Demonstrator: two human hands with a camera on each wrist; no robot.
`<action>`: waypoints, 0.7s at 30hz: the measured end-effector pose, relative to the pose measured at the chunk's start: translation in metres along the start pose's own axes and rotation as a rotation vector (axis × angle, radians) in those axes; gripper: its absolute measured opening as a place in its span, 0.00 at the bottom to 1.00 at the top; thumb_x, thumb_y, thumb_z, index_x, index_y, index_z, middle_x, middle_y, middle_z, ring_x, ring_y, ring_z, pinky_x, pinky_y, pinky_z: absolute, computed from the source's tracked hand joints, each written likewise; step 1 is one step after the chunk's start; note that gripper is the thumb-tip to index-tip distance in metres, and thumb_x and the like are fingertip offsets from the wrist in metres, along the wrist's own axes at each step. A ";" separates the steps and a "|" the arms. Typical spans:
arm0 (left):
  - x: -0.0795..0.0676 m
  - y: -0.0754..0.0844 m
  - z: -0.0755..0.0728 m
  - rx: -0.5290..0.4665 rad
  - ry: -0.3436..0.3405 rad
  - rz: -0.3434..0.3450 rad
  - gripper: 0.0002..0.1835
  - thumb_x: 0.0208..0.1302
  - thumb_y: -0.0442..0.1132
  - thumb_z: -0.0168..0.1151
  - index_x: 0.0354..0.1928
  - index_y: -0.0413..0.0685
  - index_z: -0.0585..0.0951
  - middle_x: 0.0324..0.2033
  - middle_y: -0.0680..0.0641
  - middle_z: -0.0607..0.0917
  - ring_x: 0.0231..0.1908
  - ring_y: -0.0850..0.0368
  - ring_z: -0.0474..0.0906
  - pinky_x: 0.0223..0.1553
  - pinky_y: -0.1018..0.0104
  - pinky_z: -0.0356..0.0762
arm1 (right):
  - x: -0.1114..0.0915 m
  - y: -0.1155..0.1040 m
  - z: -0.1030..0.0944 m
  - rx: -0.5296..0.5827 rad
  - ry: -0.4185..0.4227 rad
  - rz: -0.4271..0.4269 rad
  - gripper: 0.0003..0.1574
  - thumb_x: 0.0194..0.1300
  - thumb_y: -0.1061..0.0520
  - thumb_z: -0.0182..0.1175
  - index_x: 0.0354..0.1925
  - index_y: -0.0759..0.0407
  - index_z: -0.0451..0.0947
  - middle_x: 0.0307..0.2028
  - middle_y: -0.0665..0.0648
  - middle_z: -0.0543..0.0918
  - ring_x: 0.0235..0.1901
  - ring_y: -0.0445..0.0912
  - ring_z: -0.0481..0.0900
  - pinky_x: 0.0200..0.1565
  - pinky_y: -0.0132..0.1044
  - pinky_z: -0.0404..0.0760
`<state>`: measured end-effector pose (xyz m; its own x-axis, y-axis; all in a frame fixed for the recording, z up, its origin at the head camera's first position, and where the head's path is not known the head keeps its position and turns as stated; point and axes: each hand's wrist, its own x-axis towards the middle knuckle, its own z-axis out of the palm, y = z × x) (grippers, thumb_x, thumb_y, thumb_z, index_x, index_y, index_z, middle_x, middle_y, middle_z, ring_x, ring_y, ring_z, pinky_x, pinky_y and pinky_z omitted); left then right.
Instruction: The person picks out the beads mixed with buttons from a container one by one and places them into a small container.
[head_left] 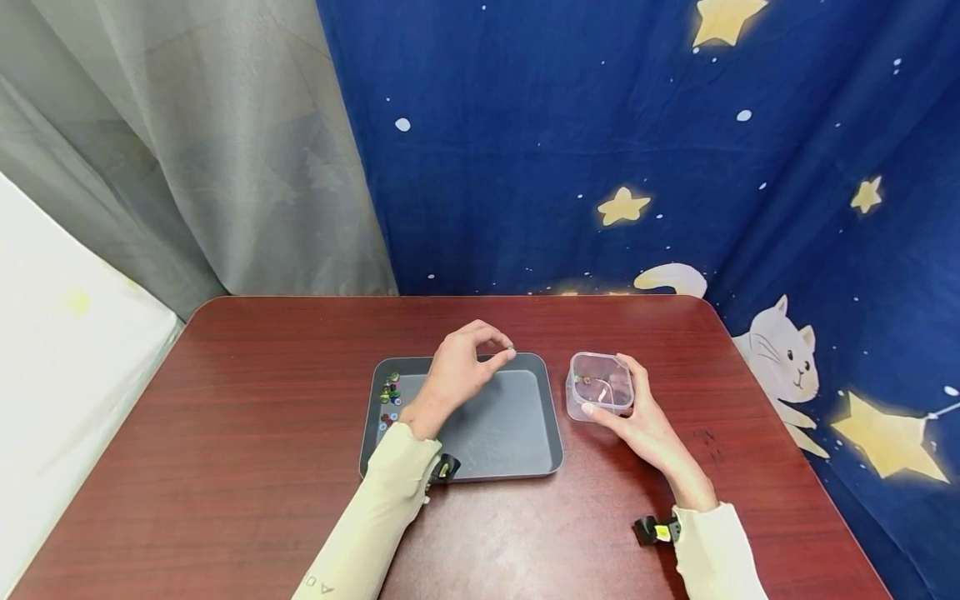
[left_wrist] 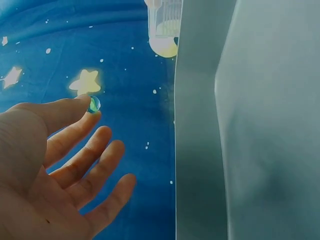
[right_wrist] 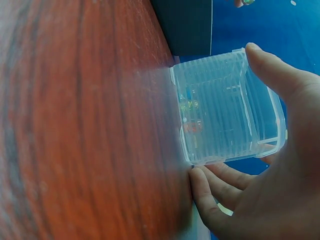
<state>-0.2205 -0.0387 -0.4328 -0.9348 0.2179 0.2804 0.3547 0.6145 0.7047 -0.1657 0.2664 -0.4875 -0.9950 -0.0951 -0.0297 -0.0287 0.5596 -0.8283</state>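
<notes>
Above the far side of a grey tray [head_left: 498, 429], my left hand [head_left: 459, 368] pinches a small glass marble [left_wrist: 94, 104] between thumb and forefinger. The marble is clear with green inside, and the other fingers of that hand are spread. My right hand [head_left: 647, 421] grips a clear square plastic container [head_left: 600, 392] by its side, thumb at the near edge and fingers round the far right. Through the container's ribbed wall [right_wrist: 220, 110], several coloured marbles [right_wrist: 189, 105] show at the bottom. More marbles [head_left: 390, 390] lie along the tray's left side, partly hidden by the left wrist.
The tray and container stand side by side on a reddish-brown wooden table [head_left: 262, 433]. Behind the table hang a grey curtain [head_left: 225, 150] and a blue curtain [head_left: 525, 150] with stars and a cat. Each wrist wears a small black camera [head_left: 654, 531].
</notes>
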 end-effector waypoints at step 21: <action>0.000 0.010 0.009 -0.018 -0.012 0.028 0.05 0.64 0.44 0.75 0.41 0.57 0.89 0.42 0.56 0.88 0.46 0.59 0.88 0.49 0.59 0.82 | 0.000 -0.001 0.000 0.002 0.002 -0.006 0.61 0.66 0.47 0.72 0.81 0.43 0.42 0.70 0.64 0.67 0.64 0.59 0.73 0.60 0.48 0.74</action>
<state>-0.2173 -0.0255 -0.4317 -0.9245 0.2443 0.2925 0.3811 0.5944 0.7082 -0.1653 0.2662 -0.4869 -0.9950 -0.0970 -0.0236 -0.0347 0.5573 -0.8296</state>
